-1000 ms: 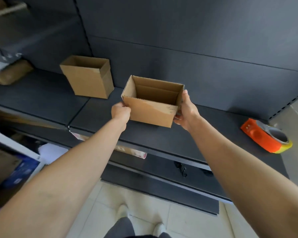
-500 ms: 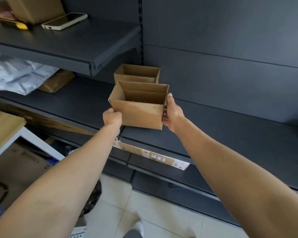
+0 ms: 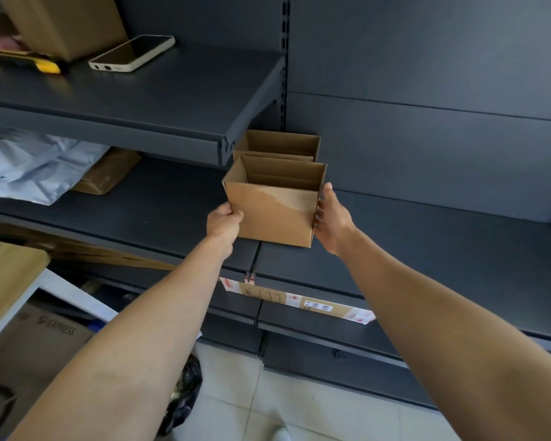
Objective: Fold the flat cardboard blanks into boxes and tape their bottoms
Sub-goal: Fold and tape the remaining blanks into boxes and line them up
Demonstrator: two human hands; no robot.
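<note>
Together we are gripping the box (image 3: pixel 272 214): left hand (image 3: pixel 224 222) curling fingers on its left edge, right hand (image 3: pixel 333 219) clasping fingers round its right edge.

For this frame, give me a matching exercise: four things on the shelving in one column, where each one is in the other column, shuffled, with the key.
Things
1. phone
2. front box
3. rear box
4. grey plastic bag

Places
A. held between the left hand and the right hand
B. lying flat on the upper shelf
C. crumpled at the left of the middle shelf, under the upper one
D. standing open-topped on the middle shelf, directly behind the held one

Pairs: 1-B, 2-A, 3-D, 4-C
</note>
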